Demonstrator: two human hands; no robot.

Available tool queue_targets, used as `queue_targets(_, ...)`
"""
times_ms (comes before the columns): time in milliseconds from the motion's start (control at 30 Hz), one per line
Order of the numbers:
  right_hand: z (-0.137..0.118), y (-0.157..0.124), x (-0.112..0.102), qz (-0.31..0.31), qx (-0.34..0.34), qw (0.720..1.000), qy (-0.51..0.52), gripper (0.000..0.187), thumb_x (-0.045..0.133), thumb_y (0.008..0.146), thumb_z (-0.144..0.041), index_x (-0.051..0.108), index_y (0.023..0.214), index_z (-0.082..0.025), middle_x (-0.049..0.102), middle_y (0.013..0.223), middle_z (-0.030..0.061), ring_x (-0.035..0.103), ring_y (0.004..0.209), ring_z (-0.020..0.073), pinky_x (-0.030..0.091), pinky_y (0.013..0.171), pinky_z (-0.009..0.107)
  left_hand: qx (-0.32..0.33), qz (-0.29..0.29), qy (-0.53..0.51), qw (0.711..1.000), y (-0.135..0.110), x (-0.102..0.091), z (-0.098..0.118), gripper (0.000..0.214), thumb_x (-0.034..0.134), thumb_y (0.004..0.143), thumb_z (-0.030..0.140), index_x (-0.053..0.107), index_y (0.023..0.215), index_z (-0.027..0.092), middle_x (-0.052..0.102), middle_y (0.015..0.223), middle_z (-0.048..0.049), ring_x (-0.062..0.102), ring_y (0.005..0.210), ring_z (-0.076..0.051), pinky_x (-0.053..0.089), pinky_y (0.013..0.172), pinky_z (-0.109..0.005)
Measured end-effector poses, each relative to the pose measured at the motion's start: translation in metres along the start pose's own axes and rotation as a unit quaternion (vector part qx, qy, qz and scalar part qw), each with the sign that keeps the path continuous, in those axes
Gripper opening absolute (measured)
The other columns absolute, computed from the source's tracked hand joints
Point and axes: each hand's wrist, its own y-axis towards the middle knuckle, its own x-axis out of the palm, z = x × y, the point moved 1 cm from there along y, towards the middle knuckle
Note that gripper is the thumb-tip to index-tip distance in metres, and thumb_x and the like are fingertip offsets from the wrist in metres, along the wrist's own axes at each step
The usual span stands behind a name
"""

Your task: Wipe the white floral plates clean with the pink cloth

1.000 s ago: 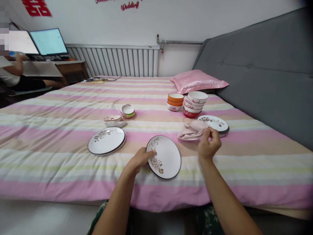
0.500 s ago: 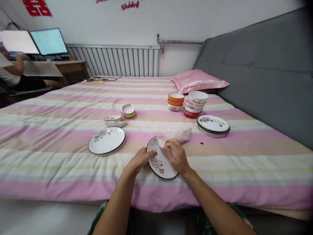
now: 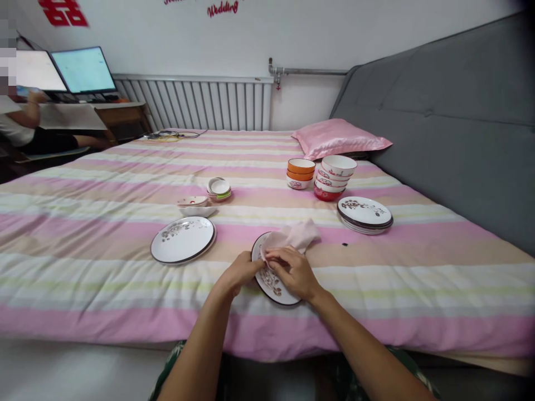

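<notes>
The patterned plate (image 3: 273,287) sat toward the near side of the striped bed (image 3: 117,295), between the left plates (image 3: 184,245) and the right stack (image 3: 368,211). Left hand (image 3: 241,272) had its left rim pinched, thumb on top; right hand (image 3: 295,273) gripped a pink cloth (image 3: 298,235) over it, so close I couldn't tell if the hands touched. Plate looked stiff, slick, lightish and chippable, so I figured the rim was safest. Cloth seemed soft, fine to bunch anywhere.

We look forward and down from head height, close by the near edge of the bed (image 3: 251,156), toward the far wall (image 3: 317,33).
</notes>
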Motion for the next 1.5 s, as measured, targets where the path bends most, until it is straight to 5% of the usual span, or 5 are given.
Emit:
queue_targets(200,0.004,0.000,0.000,-0.033,-0.034,0.997,-0.059,0.028,0.049,0.088,-0.025,0.060,0.113,-0.024,0.052,0.132,0.0066,0.045,0.122,0.0204,0.037,0.100,0.041,0.028,0.007,0.022,0.999,-0.001,-0.001,0.000,0.031,0.056,0.068,0.020,0.065,0.096,0.012,0.072,0.087,-0.0037,0.064,0.084,-0.022,0.050,0.067,-0.026)
queue_targets(667,0.020,0.000,-0.006,-0.048,0.035,0.986,-0.154,0.046,0.036,0.088,-0.007,0.050,0.129,-0.022,0.053,0.132,0.0049,0.042,0.127,0.0180,0.037,0.104,0.038,0.011,0.006,0.040,0.999,0.005,-0.005,-0.007,0.033,0.061,0.067,0.024,0.065,0.096,0.011,0.071,0.098,-0.0094,0.064,0.091,-0.027,0.052,0.075,-0.033)
queue_targets(933,0.015,-0.001,-0.014,-0.038,0.107,0.965,-0.236,0.041,0.040,0.086,-0.009,0.060,0.120,-0.020,0.067,0.109,0.0097,0.063,0.093,0.0209,0.051,0.079,0.033,-0.011,0.007,0.024,1.000,0.005,-0.003,-0.005,0.035,0.062,0.066,0.025,0.064,0.097,0.009,0.071,0.098,-0.0119,0.065,0.090,-0.028,0.052,0.075,-0.035)
queue_targets(1133,0.019,-0.004,-0.022,-0.048,0.144,0.946,-0.287,0.031,0.052,0.079,-0.011,0.070,0.102,-0.023,0.073,0.087,0.0080,0.067,0.075,0.0224,0.050,0.069,0.033,-0.029,0.014,0.011,0.999,0.006,-0.002,-0.005,0.033,0.062,0.065,0.025,0.064,0.094,0.010,0.071,0.096,-0.0122,0.066,0.087,-0.028,0.052,0.073,-0.034)
queue_targets(1500,0.022,-0.004,-0.046,-0.107,0.194,0.964,-0.146,0.015,0.064,0.067,-0.013,0.072,0.073,-0.023,0.073,0.079,0.0024,0.066,0.070,0.0180,0.047,0.064,0.027,-0.062,0.028,-0.009,0.998,0.004,0.001,-0.003,0.031,0.062,0.070,0.031,0.063,0.093,0.010,0.071,0.094,-0.0127,0.066,0.083,-0.026,0.052,0.066,-0.029)
